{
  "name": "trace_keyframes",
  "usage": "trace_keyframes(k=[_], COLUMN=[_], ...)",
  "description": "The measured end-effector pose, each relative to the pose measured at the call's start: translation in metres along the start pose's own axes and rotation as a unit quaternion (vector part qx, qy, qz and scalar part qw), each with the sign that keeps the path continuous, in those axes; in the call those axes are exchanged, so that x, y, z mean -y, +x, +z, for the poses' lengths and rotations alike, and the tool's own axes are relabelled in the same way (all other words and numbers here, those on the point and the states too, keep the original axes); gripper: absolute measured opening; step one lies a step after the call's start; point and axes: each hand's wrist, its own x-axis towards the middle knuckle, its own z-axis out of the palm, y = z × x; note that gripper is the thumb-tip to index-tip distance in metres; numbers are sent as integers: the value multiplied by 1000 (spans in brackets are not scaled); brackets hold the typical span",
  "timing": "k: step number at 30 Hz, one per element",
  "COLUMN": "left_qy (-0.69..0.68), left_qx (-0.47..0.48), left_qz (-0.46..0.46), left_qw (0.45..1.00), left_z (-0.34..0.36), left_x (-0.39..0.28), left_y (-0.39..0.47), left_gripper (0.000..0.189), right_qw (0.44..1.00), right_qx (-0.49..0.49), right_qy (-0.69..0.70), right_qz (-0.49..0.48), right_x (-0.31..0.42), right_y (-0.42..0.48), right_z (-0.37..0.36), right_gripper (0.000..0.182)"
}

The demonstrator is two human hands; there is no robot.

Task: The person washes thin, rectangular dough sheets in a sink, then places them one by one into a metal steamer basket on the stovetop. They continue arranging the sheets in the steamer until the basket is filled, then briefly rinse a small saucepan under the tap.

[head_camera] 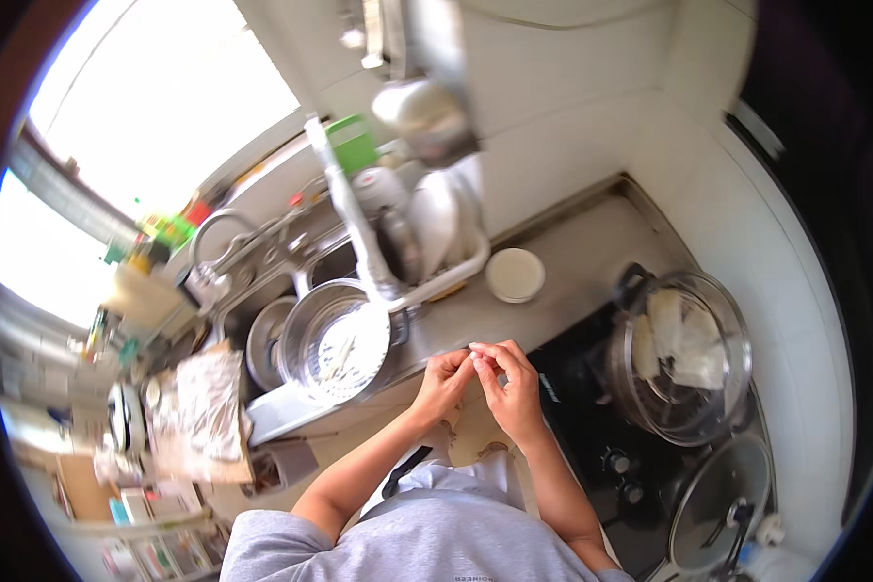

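My left hand [444, 382] and my right hand [508, 385] meet at the fingertips in front of the counter edge. Whether something small is pinched between the fingers cannot be told. To their left, a metal steamer basket [338, 342] with a perforated bottom holds some pale pieces and sits partly over the sink. A white bowl [515, 275] with pale contents stands on the steel counter beyond my hands. On the right, a steamer pot [680, 356] with pale, flat pieces of food inside stands on the black cooktop.
A glass lid [720, 502] lies at the cooktop's near right. A white dish rack [436, 291] with dishes stands behind the steamer basket. Another metal bowl [265, 345] is in the sink. Farther left, a crumpled cloth [207, 400] covers a board. Metal utensils [425, 109] hang above.
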Motion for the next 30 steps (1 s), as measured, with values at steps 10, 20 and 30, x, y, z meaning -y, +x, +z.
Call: trace_keyframes(k=[10,20,30], left_qy=[384,288,111], left_qx=[-162,-179,-71], left_qz=[55,-13,-108], left_qw=[907,941,985], left_z=[-210,-361,-366], left_x=[31,68,89], left_y=[-77,-83,-77], left_gripper=[22,37,33], right_qw=[965,862,912], right_qx=[253,341,333], right_qy=[-42,-372,-211], right_qz=[61,-48,110], right_x=[-45,-148,-134], right_y=[-1,15,15], right_z=[188,350,353], right_gripper=[15,15,6])
